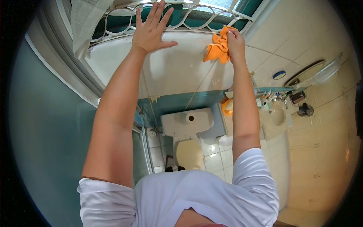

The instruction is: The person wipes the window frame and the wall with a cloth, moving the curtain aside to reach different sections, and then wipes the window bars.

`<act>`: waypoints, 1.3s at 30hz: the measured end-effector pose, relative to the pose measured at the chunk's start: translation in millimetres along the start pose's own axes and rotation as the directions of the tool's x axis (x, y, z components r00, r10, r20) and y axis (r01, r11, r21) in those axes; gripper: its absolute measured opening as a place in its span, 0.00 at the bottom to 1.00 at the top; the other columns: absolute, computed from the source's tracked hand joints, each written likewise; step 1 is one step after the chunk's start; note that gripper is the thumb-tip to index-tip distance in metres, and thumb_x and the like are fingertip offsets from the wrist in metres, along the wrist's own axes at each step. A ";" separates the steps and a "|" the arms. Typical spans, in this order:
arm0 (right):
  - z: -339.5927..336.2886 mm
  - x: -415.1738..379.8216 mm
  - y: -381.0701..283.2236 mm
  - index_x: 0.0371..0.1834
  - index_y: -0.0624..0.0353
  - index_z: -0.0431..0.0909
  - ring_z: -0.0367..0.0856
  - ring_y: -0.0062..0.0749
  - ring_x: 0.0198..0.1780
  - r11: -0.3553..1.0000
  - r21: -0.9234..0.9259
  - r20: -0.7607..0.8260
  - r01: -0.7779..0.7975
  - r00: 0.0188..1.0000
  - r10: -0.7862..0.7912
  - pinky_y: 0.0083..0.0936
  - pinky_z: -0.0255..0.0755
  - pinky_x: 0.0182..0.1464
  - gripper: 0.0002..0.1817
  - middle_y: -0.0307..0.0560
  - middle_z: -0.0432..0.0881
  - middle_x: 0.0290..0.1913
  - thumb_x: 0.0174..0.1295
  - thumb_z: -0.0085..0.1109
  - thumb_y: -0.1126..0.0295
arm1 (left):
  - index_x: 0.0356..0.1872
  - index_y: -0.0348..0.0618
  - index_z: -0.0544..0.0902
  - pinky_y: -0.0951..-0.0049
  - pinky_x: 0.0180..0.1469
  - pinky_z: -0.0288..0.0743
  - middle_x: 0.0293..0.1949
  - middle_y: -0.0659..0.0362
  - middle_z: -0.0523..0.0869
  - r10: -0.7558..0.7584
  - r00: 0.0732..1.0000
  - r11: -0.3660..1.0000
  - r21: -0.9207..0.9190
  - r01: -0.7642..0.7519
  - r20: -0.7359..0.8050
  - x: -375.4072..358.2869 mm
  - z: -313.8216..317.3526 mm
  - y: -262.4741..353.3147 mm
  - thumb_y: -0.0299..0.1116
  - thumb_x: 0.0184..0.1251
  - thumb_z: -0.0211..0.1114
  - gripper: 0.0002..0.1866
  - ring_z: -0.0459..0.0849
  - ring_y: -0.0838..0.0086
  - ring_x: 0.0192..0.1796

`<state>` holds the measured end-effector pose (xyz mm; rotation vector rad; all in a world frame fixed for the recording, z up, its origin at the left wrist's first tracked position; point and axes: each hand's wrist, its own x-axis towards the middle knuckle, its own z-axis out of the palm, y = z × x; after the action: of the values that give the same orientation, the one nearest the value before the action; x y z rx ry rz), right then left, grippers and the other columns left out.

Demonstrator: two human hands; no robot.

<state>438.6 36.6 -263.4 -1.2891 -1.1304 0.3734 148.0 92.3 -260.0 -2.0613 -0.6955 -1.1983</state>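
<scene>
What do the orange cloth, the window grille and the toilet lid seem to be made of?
Orange cloth: soft, matt fabric, crumpling into loose folds. Window grille: probably metal painted white, judging by its slim curved bars. Toilet lid: likely smooth plastic, evenly cream, though painted wood is possible.

shirt [166, 193]: white, plain | sleeves [254, 170]: short, creased | forearms [245, 98]: bare
</scene>
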 end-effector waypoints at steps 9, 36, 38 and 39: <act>3.2 16.8 -32.2 0.38 0.62 0.77 0.82 0.39 0.39 0.858 -0.495 -0.157 0.140 0.956 -0.247 0.32 0.75 0.39 0.19 0.52 0.83 0.38 0.47 0.62 0.60 | 0.72 0.61 0.54 0.37 0.67 0.39 0.74 0.55 0.47 -0.006 1.000 1.000 0.020 0.006 0.009 0.8 -1.0 0.7 0.74 0.37 0.61 0.57 0.45 0.66 0.75; -13.6 9.1 -29.3 0.50 0.49 0.78 0.80 0.41 0.37 0.500 -0.655 0.123 0.567 0.732 -0.670 0.29 0.76 0.39 0.18 0.43 0.79 0.42 0.54 0.59 0.67 | 0.70 0.66 0.55 0.36 0.68 0.34 0.74 0.56 0.44 -0.055 0.993 0.998 0.014 0.053 0.108 -4.0 2.9 -3.6 0.73 0.38 0.62 0.54 0.39 0.68 0.76; -5.1 8.3 -27.4 0.52 0.49 0.75 0.81 0.41 0.37 0.301 -0.731 0.290 0.612 0.678 -0.676 0.29 0.75 0.39 0.20 0.43 0.79 0.42 0.54 0.59 0.66 | 0.70 0.67 0.55 0.36 0.68 0.34 0.74 0.57 0.44 -0.054 0.993 0.999 0.012 0.053 0.108 -5.1 2.5 -3.1 0.73 0.38 0.62 0.54 0.40 0.67 0.76; 3.2 5.5 -19.0 0.54 0.47 0.74 0.81 0.43 0.38 0.334 -0.770 0.297 0.544 0.768 -0.568 0.33 0.75 0.39 0.21 0.45 0.80 0.40 0.54 0.60 0.64 | 0.70 0.67 0.55 0.36 0.68 0.34 0.74 0.57 0.44 -0.051 0.993 0.999 0.008 0.050 0.104 -5.2 2.9 -3.4 0.73 0.38 0.62 0.54 0.40 0.67 0.76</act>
<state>431.9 36.8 -244.6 -1.5566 -1.7474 -0.8464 144.8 96.1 -264.8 -2.1251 -0.8036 -1.1212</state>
